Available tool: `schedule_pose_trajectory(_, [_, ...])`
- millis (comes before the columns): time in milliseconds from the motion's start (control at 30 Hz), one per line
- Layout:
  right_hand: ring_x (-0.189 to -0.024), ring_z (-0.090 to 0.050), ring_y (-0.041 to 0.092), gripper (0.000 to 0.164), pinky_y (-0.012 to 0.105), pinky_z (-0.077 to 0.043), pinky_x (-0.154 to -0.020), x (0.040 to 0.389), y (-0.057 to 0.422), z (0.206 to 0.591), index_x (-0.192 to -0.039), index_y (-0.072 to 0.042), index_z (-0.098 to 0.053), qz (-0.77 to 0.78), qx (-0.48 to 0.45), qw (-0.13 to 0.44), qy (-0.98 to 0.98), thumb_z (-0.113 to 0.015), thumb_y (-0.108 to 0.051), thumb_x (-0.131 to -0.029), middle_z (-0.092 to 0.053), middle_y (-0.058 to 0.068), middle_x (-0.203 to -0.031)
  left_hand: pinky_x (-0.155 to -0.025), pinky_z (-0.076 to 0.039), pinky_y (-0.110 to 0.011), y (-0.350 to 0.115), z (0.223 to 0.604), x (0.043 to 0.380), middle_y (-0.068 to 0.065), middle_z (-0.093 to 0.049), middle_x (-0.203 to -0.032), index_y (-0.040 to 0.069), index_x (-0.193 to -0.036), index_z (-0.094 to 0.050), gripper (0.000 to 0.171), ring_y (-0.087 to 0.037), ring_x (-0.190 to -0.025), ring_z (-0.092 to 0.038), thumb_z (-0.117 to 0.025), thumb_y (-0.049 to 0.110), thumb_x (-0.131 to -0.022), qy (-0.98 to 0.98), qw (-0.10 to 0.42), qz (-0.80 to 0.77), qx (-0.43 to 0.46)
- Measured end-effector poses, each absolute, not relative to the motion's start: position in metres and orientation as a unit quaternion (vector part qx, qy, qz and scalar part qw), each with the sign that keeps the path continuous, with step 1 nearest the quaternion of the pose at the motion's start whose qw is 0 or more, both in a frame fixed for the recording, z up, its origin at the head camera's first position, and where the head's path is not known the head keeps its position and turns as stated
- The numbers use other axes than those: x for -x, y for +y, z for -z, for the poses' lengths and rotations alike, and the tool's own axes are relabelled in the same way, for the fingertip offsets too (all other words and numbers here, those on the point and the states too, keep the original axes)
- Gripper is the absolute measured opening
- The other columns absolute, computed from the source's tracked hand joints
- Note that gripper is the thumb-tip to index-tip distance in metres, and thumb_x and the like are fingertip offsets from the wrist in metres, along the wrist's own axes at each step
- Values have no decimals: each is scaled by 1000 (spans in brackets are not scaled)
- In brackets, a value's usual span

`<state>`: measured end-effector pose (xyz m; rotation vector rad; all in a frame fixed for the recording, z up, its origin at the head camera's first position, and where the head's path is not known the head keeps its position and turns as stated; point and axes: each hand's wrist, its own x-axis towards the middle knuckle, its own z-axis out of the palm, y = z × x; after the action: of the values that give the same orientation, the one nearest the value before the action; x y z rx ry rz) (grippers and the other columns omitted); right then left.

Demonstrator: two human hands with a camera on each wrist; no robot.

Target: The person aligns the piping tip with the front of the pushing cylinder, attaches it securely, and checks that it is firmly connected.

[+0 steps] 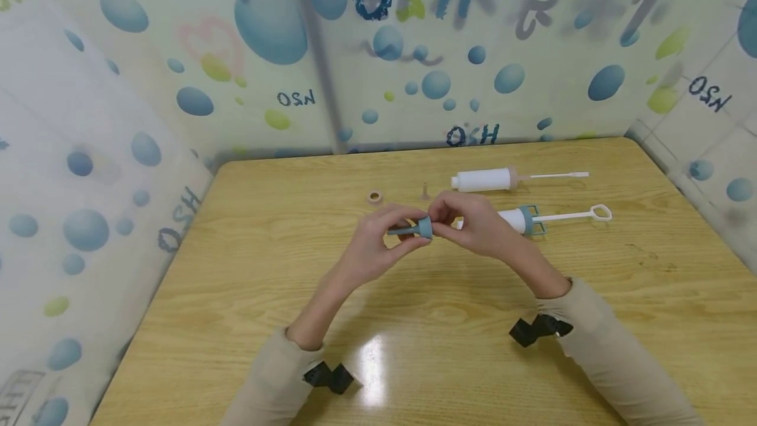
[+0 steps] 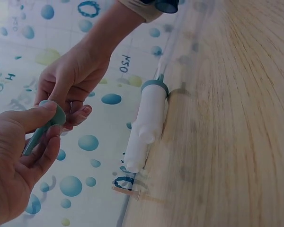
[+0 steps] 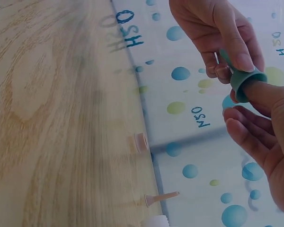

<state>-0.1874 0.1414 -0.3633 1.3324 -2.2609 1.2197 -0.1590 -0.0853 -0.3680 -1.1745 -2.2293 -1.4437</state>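
Observation:
My left hand (image 1: 372, 242) pinches a teal funnel-shaped nozzle (image 1: 425, 227) above the table, its narrow stem pointing left. My right hand (image 1: 476, 225) meets the wide end, thumb and index finger close together there. In the right wrist view, a right-hand digit reaches into the cup of the nozzle (image 3: 240, 85); the other right fingers curl loosely. What lies inside the cup is hidden. Behind the right hand lies a white syringe-like tube (image 1: 513, 219) with a teal collar and a loop-handled plunger, partly covered by that hand.
Farther back on the wooden table (image 1: 284, 307) lies a second white tube (image 1: 481, 180) with a pink collar and thin plunger. A pink ring (image 1: 375, 196) and a small pink nozzle (image 1: 424, 192) sit left of it. A patterned wall covering (image 1: 378, 97) borders the table's back edge.

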Motion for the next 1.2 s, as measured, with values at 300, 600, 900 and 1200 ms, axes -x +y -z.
schedule_pose_trajectory(300, [-67,-59,6,23,22,-53,-56,188,144,365,-93,-7,-62,-413,-461,114,-777,-76,8,-85,-63,-4,-82,-80,-61,-30,-86,371,160,-10,-70,-111,1,-117,-71,33,-14,-85,-67,-80,4,-86,-772,106,495,385])
schedule_pose_trajectory(600, [-84,-61,10,19,32,-55,-67,191,164,369,-107,-9,-67,-351,-437,112,-821,-76,-4,-90,-66,-2,-96,-79,-59,-26,-92,373,160,-8,-70,-108,3,-117,-71,32,-14,-85,-67,-80,5,-87,-786,109,483,368])
schedule_pose_trajectory(900, [-123,-55,34,39,55,-49,-99,194,205,379,-130,-5,-62,-280,-344,43,-895,-74,-18,-95,-59,14,-131,-79,-58,-24,-94,374,160,-6,-70,-107,5,-118,-71,33,-13,-87,-67,-80,8,-87,-796,109,472,362])
schedule_pose_trajectory(1200, [-125,-51,44,51,63,-41,-103,201,240,392,-132,-1,-62,-199,-328,38,-923,-80,-21,-89,-59,22,-132,-78,-59,-25,-94,374,161,-8,-70,-108,4,-119,-70,35,-16,-88,-68,-82,6,-85,-793,117,472,366])
